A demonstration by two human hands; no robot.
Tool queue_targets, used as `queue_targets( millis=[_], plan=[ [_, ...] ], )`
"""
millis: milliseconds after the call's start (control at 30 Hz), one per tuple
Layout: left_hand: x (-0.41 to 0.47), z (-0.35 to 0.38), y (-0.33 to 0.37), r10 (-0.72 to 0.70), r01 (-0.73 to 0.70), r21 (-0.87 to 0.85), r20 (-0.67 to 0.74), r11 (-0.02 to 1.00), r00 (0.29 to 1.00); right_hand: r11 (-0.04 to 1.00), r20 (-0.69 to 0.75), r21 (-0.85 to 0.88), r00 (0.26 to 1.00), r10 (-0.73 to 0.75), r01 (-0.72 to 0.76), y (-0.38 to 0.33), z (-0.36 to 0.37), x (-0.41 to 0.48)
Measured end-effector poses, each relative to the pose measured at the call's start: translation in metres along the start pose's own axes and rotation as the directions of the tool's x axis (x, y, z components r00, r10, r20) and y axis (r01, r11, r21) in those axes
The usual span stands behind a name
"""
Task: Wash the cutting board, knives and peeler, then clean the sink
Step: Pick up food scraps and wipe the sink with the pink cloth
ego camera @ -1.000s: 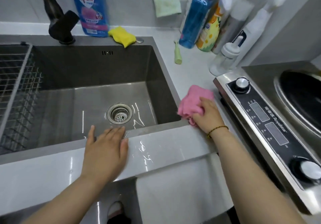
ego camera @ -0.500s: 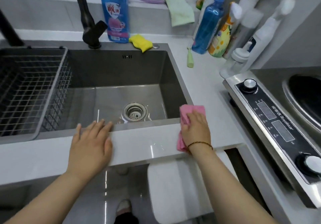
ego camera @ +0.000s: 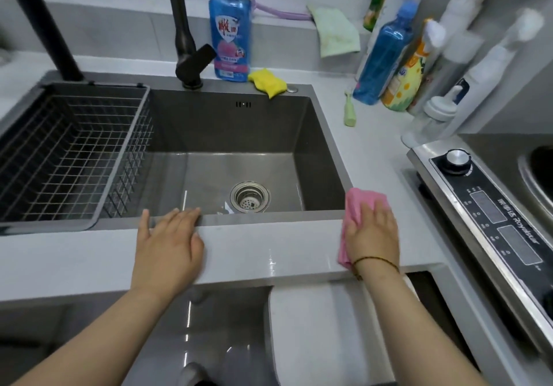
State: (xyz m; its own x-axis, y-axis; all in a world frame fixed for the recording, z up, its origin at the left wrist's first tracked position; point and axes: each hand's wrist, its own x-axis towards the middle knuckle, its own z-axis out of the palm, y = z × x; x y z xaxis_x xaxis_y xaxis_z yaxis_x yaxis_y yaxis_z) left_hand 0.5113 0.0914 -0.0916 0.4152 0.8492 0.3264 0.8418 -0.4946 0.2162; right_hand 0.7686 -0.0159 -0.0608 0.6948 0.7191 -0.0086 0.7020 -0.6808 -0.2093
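The grey steel sink (ego camera: 227,128) lies ahead with a round drain strainer (ego camera: 250,197) in its floor. My right hand (ego camera: 372,236) presses flat on a pink cloth (ego camera: 357,203) at the sink's front right corner, on the white counter ledge (ego camera: 269,251). My left hand (ego camera: 167,245) rests flat on the same ledge, fingertips reaching the sink's front rim. A pale green peeler (ego camera: 349,110) lies on the counter right of the sink. No cutting board or knives are in view.
A wire basket (ego camera: 68,158) fills the sink's left part. A black faucet (ego camera: 187,41), blue detergent bottle (ego camera: 230,29) and yellow sponge (ego camera: 267,81) stand behind the sink. Several bottles (ego camera: 401,65) crowd the back right. An induction cooker (ego camera: 490,215) sits at right.
My right hand slid the pink cloth from the counter beside the sink toward me onto the front ledge. My left hand stayed flat on the ledge. The camera view pulled back and upward.
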Motion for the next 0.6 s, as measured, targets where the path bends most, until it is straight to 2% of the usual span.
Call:
queue_targets(
  millis=[100, 167, 200, 300, 333, 367, 400, 467, 533, 600],
  plan=[
    [-0.002, 0.000, -0.001, -0.002, 0.002, 0.015, 0.001, 1.000, 1.000, 0.974, 0.016, 0.036, 0.975, -0.222, 0.222, -0.066, 0.023, -0.027],
    [-0.001, -0.001, 0.000, -0.011, 0.011, 0.001, 0.016, 1.000, 1.000, 0.913, -0.066, 0.058, 0.914, -0.401, 0.405, -0.111, 0.042, -0.052],
    [0.000, -0.002, -0.001, -0.014, 0.015, -0.007, 0.025, 1.000, 1.000, 0.884, -0.054, 0.109, 0.890, -0.452, 0.455, -0.129, 0.045, -0.059],
    [-0.002, -0.004, -0.003, 0.007, -0.006, -0.025, 0.049, 1.000, 0.999, 0.789, 0.020, 0.136, 0.795, -0.607, 0.599, -0.126, 0.043, -0.052],
    [-0.003, -0.005, -0.003, 0.009, -0.005, -0.060, 0.063, 0.998, 0.998, 0.793, -0.030, 0.152, 0.805, -0.592, 0.589, -0.108, 0.039, -0.043],
    [-0.002, -0.005, -0.008, 0.008, 0.001, -0.115, 0.073, 0.993, 0.997, 0.842, -0.028, 0.181, 0.858, -0.512, 0.508, -0.091, 0.027, -0.036],
    [-0.003, -0.007, -0.014, 0.011, 0.004, -0.168, 0.086, 0.986, 0.996, 0.901, -0.005, 0.168, 0.915, -0.404, 0.399, -0.071, 0.020, -0.031],
    [-0.003, -0.017, -0.032, 0.050, -0.044, -0.187, 0.031, 0.981, 0.998, 0.965, -0.103, 0.211, 0.985, -0.139, 0.158, -0.039, 0.009, -0.022],
    [-0.003, -0.031, -0.063, 0.078, -0.080, -0.154, -0.021, 0.985, 0.997, 0.984, -0.162, 0.178, 0.986, 0.045, -0.015, -0.048, 0.017, -0.019],
    [-0.002, -0.043, -0.095, 0.072, -0.075, -0.115, -0.033, 0.991, 0.997, 0.987, -0.175, 0.143, 0.980, 0.095, -0.070, -0.083, 0.034, -0.029]
  ],
)
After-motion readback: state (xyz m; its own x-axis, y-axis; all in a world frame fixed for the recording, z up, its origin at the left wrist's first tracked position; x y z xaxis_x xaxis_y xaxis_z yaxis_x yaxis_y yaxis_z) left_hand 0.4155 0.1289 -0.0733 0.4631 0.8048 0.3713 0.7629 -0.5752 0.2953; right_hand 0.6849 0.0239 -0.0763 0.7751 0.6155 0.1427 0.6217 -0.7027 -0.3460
